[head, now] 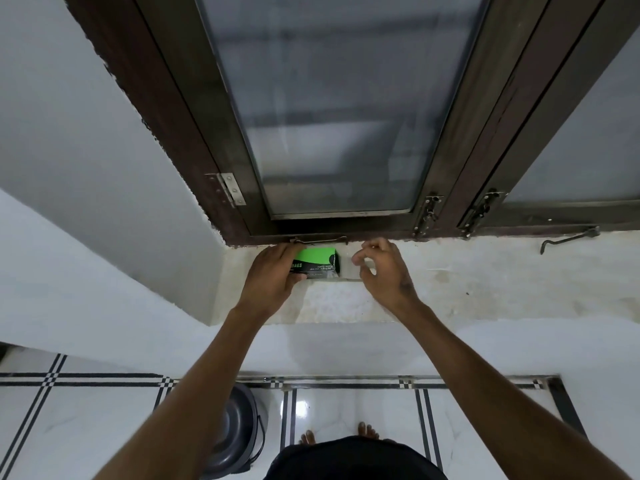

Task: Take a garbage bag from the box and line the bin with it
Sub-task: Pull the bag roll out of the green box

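Head view: left hand (273, 275) clamps the box (318, 263); right hand (381, 268) loosely curled, empty

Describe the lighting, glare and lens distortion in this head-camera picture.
Head view: dim, even indoor light; frosted window glows dully; bright glare on the floor tile beside the bin; wide-angle bending splays the window frame outward; soft shadows under the hands at the green box.

Both bare arms reach forward and up, elbows nearly straight. The left hand (273, 275) is palm-down, fingers curled around the end of the box (320, 263), thumb beneath it. The right hand (379, 268) hovers just right of the box, fingers bent loosely inward, thumb and forefinger tips close together, touching nothing visible.
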The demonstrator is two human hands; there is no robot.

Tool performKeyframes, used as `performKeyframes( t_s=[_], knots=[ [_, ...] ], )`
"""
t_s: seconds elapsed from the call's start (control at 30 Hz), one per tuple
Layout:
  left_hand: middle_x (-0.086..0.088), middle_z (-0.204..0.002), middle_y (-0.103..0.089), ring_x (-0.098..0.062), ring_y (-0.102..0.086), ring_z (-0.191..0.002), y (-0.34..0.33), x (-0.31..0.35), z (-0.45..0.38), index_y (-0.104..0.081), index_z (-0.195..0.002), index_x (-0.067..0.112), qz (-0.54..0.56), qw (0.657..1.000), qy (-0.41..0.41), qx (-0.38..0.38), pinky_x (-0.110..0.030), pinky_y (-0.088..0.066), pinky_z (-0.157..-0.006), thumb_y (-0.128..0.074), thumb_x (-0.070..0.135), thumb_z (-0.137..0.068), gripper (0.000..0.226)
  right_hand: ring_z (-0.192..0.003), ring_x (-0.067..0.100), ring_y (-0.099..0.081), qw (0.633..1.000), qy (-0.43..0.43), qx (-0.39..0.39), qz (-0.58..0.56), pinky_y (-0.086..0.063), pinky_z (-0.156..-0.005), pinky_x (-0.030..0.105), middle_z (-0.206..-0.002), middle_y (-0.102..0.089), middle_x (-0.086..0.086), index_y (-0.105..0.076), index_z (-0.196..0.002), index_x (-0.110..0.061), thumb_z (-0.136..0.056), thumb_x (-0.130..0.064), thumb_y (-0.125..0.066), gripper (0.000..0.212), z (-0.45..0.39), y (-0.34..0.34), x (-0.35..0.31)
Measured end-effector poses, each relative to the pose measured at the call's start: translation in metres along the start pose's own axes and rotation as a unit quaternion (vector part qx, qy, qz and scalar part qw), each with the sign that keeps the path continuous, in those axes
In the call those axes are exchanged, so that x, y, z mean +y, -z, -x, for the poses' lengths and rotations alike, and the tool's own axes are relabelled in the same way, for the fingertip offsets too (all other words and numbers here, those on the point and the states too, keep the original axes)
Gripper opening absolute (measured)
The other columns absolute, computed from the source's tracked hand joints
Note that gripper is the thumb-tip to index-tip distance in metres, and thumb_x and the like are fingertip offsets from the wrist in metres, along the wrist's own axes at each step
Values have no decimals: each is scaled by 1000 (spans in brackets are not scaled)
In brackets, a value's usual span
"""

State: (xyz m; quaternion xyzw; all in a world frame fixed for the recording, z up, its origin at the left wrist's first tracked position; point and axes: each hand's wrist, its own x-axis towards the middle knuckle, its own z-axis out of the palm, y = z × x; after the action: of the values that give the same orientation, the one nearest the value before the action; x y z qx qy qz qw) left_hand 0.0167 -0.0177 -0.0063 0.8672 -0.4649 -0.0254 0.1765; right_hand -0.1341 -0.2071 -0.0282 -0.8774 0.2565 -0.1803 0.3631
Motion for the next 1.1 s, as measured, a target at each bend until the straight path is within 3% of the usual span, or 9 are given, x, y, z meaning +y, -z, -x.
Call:
performKeyframes(
  t_s=[0.03,0.13,0.33,0.43,0.57,0.7,0.93,1.1],
  knots=[
    [-7,-130,-61,-31,-57,-117,0,1,0,-56,-134,14,-3,1000,-6,5,-41,-45,-99,-75,22,-84,54,-101,10,-51,1000,2,3,-12,-38,-78,3,-108,-57,-2,-74,-99,-11,-91,0,-62,18,1,-1,-3],
    [-6,-125,-65,-31,-59,-114,3,7,-3,-60,-130,15,-19,999,-35,18,-42,-44,-97,-80,22,-79,55,-92,21,-66,989,-64,-25,-132,-55,-80,27,-104,-70,7,-73,-109,-9,-94,-6,-59,21,-1,-6,-12],
    [-5,-118,-66,-30,-60,-109,19,15,-15,-63,-130,16,-78,991,-94,48,-43,-44,-96,-83,25,-74,60,-103,26,-70,921,-160,-69,-347,-57,-95,44,-110,-72,14,-67,-121,-8,-92,-1,-67,29,3,-7,-8],
    [-7,-115,-68,-32,-61,-106,29,21,-20,-65,-127,14,-99,986,-126,51,-44,-47,-93,-86,26,-71,61,-108,30,-69,895,-176,-77,-403,-57,-96,42,-116,-72,16,-64,-125,-5,-92,4,-65,34,3,-4,-5],
    [-10,-113,-68,-33,-62,-104,45,30,-30,-68,-125,13,-129,974,-183,44,-44,-51,-89,-87,26,-69,60,-104,21,-71,862,-191,-107,-456,-59,-90,31,-119,-70,13,-59,-132,-2,-92,8,-61,41,4,1,-5],
    [-9,-116,-68,-32,-60,-107,57,43,-38,-67,-126,15,-132,969,-206,42,-42,-49,-87,-87,23,-70,60,-103,22,-70,841,-199,-124,-488,-59,-92,33,-121,-68,12,-56,-129,-5,-93,9,-60,39,7,2,-4],
    [-3,-121,-67,-30,-58,-113,45,17,-28,-63,-127,20,-80,987,-141,19,-42,-42,-97,-85,26,-72,59,-95,21,-72,889,-197,-82,-406,-60,-87,34,-104,-72,14,-66,-113,-3,-83,-5,-79,33,18,31,13],
    [-2,-121,-66,-29,-58,-110,27,-11,-11,-61,-130,20,-58,996,-67,29,-42,-43,-95,-83,28,-75,60,-92,23,-72,892,-221,-28,-393,-61,-80,30,-96,-73,13,-70,-103,-6,-78,-3,-82,28,35,58,33]
  ],
)
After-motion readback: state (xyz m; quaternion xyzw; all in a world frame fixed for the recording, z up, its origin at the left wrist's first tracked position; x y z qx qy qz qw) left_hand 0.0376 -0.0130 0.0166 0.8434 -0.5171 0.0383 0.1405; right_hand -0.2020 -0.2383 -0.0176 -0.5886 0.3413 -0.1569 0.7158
